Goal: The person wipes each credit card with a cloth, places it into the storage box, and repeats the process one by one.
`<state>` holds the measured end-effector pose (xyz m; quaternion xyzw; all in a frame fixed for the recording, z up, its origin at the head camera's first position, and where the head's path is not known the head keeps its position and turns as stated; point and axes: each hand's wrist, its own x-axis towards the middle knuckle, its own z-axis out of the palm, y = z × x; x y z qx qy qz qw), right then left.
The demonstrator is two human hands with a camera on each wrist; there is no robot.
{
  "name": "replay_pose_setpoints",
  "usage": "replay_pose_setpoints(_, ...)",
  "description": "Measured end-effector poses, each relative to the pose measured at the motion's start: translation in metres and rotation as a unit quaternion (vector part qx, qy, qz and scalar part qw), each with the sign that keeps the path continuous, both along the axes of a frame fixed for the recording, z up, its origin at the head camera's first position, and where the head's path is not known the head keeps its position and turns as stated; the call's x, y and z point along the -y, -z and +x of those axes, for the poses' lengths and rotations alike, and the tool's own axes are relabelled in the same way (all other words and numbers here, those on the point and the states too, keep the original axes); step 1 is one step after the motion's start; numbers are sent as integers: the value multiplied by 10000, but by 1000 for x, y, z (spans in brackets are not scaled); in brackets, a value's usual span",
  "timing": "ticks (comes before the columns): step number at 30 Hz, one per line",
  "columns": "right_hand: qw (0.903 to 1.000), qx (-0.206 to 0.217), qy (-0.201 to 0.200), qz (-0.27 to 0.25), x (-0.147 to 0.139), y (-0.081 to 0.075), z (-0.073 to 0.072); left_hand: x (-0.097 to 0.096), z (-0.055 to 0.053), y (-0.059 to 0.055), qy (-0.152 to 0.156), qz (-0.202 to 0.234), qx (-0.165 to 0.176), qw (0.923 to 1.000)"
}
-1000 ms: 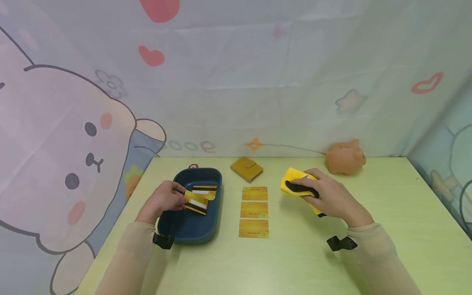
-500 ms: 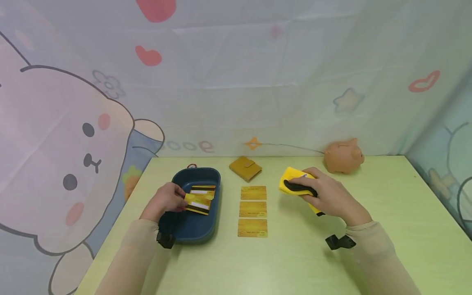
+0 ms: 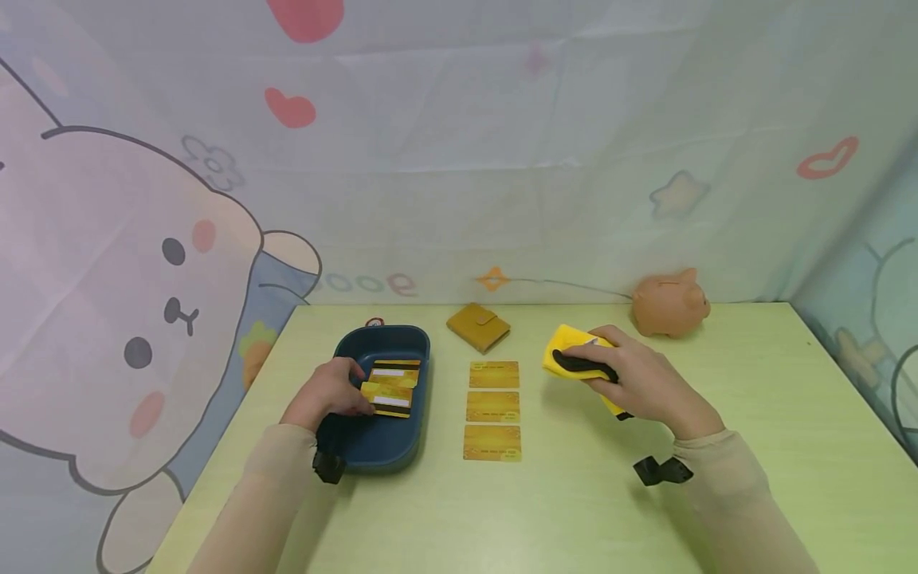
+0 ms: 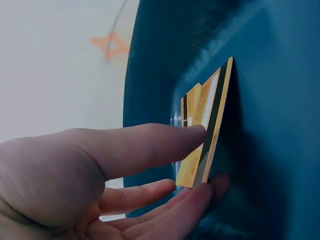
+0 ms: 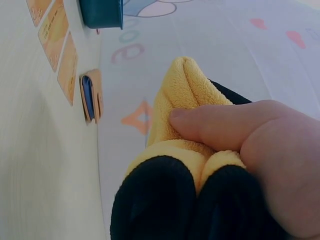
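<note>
A dark blue plastic box (image 3: 380, 454) holds two gold bank cards, stripe side up. My left hand (image 3: 333, 392) reaches into it and pinches the nearer bank card (image 3: 390, 401) at its left edge. In the left wrist view, my thumb lies across the face of that bank card (image 4: 215, 120), with fingers at its lower edge. The farther bank card (image 3: 396, 372) is partly overlapped by it. Above the table, my right hand (image 3: 641, 383) grips a folded yellow-and-black cloth (image 3: 562, 339). The right wrist view shows my thumb pressed on the fluffy yellow cloth (image 5: 185, 90).
Three gold bank cards lie in a column between the hands, the middle card (image 3: 493, 406) among them. Behind them sits a tan snap wallet (image 3: 479, 326). An orange piggy bank (image 3: 668, 304) stands at the back right. A printed curtain (image 3: 459, 159) hangs behind the table.
My left hand has lowered the nearer card, moving slightly right, so it now lies flatter in the box beside the other. My right hand holds the cloth almost still.
</note>
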<state>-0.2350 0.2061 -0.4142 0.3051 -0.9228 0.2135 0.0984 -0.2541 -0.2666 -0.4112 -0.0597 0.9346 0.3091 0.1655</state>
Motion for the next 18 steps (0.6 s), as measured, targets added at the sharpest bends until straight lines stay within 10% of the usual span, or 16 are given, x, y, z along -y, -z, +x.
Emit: replay_pose_setpoints(18,10000,40,26,40,0,0,0,-2,0,2,209,-253,3,9995)
